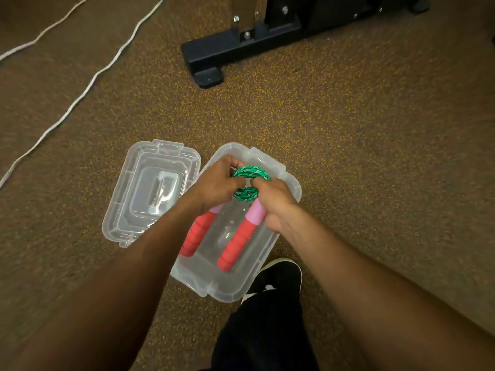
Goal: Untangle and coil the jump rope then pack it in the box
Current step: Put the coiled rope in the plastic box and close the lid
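The jump rope has a green patterned cord (pixel 247 183) wound into a tight coil and two red handles with pink collars. My left hand (pixel 215 183) grips the coil's left side, above the left handle (pixel 195 234). My right hand (pixel 276 202) holds the coil's right side and the pink top of the right handle (pixel 237 241). Both handles point down into the clear plastic box (pixel 290 183), which stands open on the floor. Whether the handles touch the box bottom I cannot tell.
The clear lid (pixel 150 194) lies flat to the left of the box. A black metal equipment base (pixel 233 49) stands farther ahead. A white cable (pixel 88 84) runs across the brown speckled carpet at the left. My black shoe (pixel 278 277) is beside the box's near right corner.
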Tool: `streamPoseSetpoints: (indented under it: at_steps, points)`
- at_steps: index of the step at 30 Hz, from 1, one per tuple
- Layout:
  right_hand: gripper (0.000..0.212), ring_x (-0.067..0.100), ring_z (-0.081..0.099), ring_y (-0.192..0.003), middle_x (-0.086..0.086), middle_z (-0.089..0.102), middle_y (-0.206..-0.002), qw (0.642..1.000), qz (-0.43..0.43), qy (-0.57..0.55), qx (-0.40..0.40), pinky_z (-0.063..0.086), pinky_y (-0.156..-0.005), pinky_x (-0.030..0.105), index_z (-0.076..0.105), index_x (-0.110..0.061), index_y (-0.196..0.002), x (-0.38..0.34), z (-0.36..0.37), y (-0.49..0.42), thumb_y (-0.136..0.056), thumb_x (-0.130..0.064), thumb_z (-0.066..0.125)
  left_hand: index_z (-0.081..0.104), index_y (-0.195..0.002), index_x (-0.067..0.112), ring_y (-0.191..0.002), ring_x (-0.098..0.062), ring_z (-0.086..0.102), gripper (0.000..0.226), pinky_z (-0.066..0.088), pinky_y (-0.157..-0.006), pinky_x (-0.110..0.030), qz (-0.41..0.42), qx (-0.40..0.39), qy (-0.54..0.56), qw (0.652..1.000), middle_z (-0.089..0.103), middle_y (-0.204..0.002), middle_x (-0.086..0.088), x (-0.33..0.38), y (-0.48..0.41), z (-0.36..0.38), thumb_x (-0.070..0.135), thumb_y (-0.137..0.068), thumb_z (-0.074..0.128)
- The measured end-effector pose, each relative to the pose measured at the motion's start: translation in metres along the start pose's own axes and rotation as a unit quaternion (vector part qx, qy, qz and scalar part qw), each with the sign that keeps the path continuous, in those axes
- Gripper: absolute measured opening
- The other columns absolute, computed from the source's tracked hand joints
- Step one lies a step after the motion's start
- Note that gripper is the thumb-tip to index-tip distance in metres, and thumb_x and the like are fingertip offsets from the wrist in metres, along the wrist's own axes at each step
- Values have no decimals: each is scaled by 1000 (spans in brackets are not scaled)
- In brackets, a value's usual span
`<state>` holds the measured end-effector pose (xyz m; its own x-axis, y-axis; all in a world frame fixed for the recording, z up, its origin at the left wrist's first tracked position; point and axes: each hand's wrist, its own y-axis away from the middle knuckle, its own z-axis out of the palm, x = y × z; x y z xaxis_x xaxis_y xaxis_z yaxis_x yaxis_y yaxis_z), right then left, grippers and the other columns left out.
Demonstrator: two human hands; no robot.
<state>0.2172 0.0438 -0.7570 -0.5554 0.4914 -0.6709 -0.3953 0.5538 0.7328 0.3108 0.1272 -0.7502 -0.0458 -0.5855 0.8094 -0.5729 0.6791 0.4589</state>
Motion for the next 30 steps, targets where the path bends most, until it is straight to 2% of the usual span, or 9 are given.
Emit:
streamPoseSetpoints:
  at_steps: [3, 6, 9, 11, 16, 20, 24, 27, 30]
  points:
    - [19, 23, 57, -66, 9, 58, -73, 999, 33, 7, -1, 46, -63, 33, 55, -12, -77, -1, 3, -9, -95, -9, 54, 55, -110, 8, -70, -17, 57, 23, 46, -53, -28, 3, 6, -8, 1000, 61, -86, -7, -10, -9, 3, 5, -88, 59]
    - [18, 25, 57, -67, 11, 58, -73, 998, 64, 27, 8, 47, -64, 36, 56, -9, -76, 3, 6, -21, -93, -7, 56, 56, -108, 12, -79, -25, 61, 24, 50, -68, -36, 16, 9, -65, 998, 65, -89, -7, -20, -16, 9, 9, -85, 61]
    - [11, 30, 64, -82, 16, 66, -89, 994, 97, 42, 32, 56, -75, 40, 60, -6, -81, 17, 13, -38, -90, -3, 54, 54, -113, 13, -92, -32, 64, 28, 51, -81, -41, 23, 9, -179, 984, 69, -99, -13, -28, -22, 19, 12, -86, 61]
    - [13, 28, 62, -85, 15, 64, -91, 988, 137, 52, 42, 49, -72, 35, 58, -7, -79, 26, 17, -45, -91, -4, 54, 52, -117, 13, -96, -34, 64, 31, 49, -81, -39, 14, -8, -226, 974, 69, -104, -15, -32, -26, 26, 13, -87, 60]
    - [28, 26, 56, -90, 13, 54, -78, 979, 195, 47, 42, 44, -75, 35, 46, -6, -68, 31, 26, -57, -96, -5, 49, 45, -119, 14, -100, -40, 61, 42, 45, -79, -41, -7, -34, -316, 948, 63, -108, -19, -49, -37, 36, 18, -82, 66]
    - [28, 26, 57, -86, 15, 58, -87, 982, 173, 63, 36, 46, -75, 38, 47, -5, -68, 27, 33, -66, -95, 0, 46, 47, -118, 16, -96, -37, 62, 68, 46, -78, -40, -15, -31, -367, 930, 61, -107, -14, -60, -36, 36, 17, -61, 84]
    - [27, 22, 53, -72, 4, 47, -73, 986, 140, 89, -3, 45, -78, 32, 47, -11, -71, 32, 31, -72, -97, -4, 49, 52, -115, 15, -95, -36, 64, 55, 49, -77, -41, 35, 10, -409, 912, 58, -111, -12, -65, -37, 43, 17, -67, 79]
    - [14, 23, 64, -80, 6, 61, -77, 978, 106, 174, 42, 56, -83, 33, 63, -6, -83, 33, 35, -69, -92, -11, 55, 49, -123, 14, -95, -37, 64, 60, 50, -77, -43, 45, 25, -414, 909, 57, -115, -14, -68, -35, 45, 16, -69, 76]
    - [25, 23, 67, -81, 6, 67, -78, 960, 61, 263, 70, 56, -84, 33, 56, -10, -69, 27, 35, -62, -92, -16, 53, 44, -130, 12, -101, -36, 62, 67, 52, -79, -44, 54, 37, -408, 911, 56, -121, -15, -68, -29, 45, 14, -70, 74]
